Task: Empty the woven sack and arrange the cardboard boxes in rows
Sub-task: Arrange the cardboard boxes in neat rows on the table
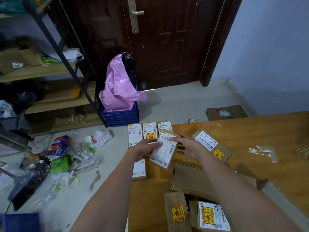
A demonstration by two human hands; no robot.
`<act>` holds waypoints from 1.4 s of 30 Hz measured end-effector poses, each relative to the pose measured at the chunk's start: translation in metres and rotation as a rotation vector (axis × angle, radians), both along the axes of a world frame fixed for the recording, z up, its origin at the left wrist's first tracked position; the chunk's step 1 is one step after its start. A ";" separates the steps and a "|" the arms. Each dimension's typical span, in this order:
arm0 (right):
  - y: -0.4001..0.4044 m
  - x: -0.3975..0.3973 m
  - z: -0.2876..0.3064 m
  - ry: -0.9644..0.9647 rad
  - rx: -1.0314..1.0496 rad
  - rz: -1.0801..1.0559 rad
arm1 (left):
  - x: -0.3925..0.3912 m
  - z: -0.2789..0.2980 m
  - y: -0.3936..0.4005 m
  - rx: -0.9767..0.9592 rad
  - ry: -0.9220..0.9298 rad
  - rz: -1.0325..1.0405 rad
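Cardboard fills both hands: the left hand [147, 148] and right hand [189, 148] grip a labelled box [164, 149] by its opposite edges, tilted above the wooden worktop [259, 131]. Just beyond it three boxes [149, 131] lie in a row; more boxes [197, 213] sit nearer. A blue crate [120, 116] stands on the floor.

Bare tabletop [260, 131] open to the right past the tape scrap [262, 152]; labelled row [149, 131] crowds the far left edge, loose boxes [195, 213] block the near side, floor litter [66, 156] lies left.
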State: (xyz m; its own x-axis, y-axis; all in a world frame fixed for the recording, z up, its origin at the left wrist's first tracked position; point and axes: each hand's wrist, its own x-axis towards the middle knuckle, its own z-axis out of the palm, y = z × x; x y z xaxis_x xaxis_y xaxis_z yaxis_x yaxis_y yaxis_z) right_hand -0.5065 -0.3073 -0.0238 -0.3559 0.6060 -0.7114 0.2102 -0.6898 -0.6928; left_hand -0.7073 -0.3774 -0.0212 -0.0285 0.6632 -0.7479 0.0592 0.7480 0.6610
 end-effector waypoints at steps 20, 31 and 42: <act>-0.026 -0.053 -0.044 -0.398 -0.074 0.459 | -0.032 -0.051 -0.036 0.091 0.621 0.004; -0.019 -0.081 -0.079 -0.548 -0.162 0.615 | -0.053 -0.077 -0.038 -0.029 0.788 0.066; -0.019 -0.086 -0.092 -0.655 -0.057 0.613 | -0.063 -0.089 -0.036 -0.144 0.526 0.106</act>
State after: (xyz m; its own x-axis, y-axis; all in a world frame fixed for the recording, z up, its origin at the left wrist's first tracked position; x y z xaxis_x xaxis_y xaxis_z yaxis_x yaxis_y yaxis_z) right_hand -0.5928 -0.3263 -0.1160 -0.1176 0.4009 -0.9085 0.8935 -0.3565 -0.2729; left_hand -0.7701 -0.4132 -0.1106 -0.4837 0.5284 -0.6978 0.2737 0.8485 0.4528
